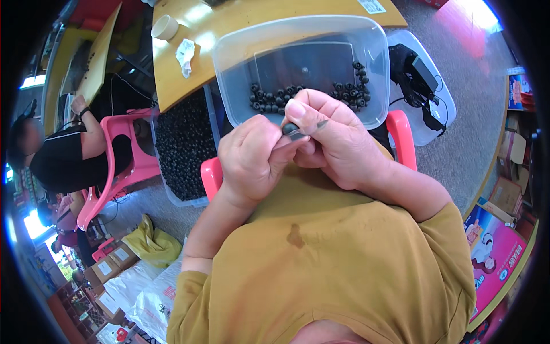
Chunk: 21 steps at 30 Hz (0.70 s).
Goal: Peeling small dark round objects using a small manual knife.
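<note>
My left hand [249, 160] is closed, its thumb pointing across to the other hand, on what looks like a thin grey blade [295, 136]. My right hand [346, 143] pinches a small round black part [290, 128] between thumb and fingers, touching the blade. A grey pointed tip shows over the right thumb; whether it belongs to the same blade is hard to tell. Both hands meet in front of my chest, at the near edge of a clear plastic tub [243, 103]. Several similar black round parts [275, 98] lie in the tub, mostly along its near side and right corner.
A wooden table [189, 97] holds a white cup [165, 27] and crumpled tissue [185, 56]. Left stands a bin full of black parts [186, 146]; right, a tub with black cables [421, 74]. A person sits left near a pink chair [129, 149].
</note>
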### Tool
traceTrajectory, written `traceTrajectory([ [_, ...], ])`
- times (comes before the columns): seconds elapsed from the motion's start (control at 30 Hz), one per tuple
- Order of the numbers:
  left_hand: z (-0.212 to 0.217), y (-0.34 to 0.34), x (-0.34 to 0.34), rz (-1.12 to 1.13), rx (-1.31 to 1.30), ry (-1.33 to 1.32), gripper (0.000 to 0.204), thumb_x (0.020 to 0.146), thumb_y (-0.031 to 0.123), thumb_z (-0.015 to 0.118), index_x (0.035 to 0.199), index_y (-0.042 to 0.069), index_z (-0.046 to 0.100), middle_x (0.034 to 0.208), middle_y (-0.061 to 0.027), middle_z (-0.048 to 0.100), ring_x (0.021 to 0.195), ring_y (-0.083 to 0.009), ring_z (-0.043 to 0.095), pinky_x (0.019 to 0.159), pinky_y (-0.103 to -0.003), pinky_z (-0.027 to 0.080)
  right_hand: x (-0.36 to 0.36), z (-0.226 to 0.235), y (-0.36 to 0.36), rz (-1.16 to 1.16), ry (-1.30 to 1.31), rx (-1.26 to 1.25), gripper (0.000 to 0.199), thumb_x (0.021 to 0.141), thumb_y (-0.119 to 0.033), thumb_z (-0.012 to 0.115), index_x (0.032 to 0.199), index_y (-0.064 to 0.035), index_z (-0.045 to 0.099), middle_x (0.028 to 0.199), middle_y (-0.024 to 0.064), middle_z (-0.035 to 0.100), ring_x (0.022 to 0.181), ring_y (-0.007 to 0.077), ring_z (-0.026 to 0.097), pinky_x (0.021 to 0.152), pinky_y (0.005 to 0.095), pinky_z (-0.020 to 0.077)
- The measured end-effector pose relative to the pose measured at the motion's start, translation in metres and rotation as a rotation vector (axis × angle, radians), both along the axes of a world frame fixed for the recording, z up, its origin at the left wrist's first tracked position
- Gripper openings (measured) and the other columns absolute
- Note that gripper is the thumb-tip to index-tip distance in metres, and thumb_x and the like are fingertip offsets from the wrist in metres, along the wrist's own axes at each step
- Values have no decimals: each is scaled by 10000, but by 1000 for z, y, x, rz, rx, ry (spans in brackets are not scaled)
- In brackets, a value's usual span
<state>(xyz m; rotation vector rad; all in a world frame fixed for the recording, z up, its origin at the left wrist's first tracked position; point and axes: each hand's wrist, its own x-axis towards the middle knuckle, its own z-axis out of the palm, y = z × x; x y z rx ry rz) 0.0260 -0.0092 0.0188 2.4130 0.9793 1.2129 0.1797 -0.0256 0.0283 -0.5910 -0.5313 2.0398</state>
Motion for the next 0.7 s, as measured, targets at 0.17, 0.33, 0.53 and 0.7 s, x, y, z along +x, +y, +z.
traceTrajectory([
  [0.17, 8, 4, 12, 87, -351, -103, 308, 772, 274, 667, 713, 17, 508, 590, -98, 491, 499, -206, 489, 477, -284, 402, -6, -2, 1, -226, -270, 126, 171, 916, -247, 463, 834, -98, 483, 614, -37, 445, 503, 16, 363, 433, 151, 278],
  [0.33, 16, 25, 16, -63, -724, -237, 207, 860, 186, 553, 811, -9, 508, 746, -57, 607, 653, -114, 558, 585, -240, 450, 8, -7, 5, -212, -229, 48, 178, 926, -225, 419, 926, -65, 498, 741, 8, 496, 581, 61, 440, 529, 180, 355],
  [0.53, 61, 144, 5, 115, -789, -212, 312, 831, 364, 545, 813, 53, 551, 538, 58, 407, 410, -38, 379, 368, -193, 295, 22, -16, 19, -161, -964, 595, 186, 876, -204, 491, 889, -21, 518, 772, 49, 534, 707, 160, 526, 658, 285, 427],
  [0.7, 126, 252, 10, 256, -766, -552, 237, 852, 308, 559, 757, 106, 479, 551, 38, 390, 393, -60, 341, 358, -216, 303, 31, -39, 25, -18, -1664, 1055, 192, 808, -199, 540, 818, -8, 548, 814, 141, 548, 787, 314, 536, 716, 403, 422],
])
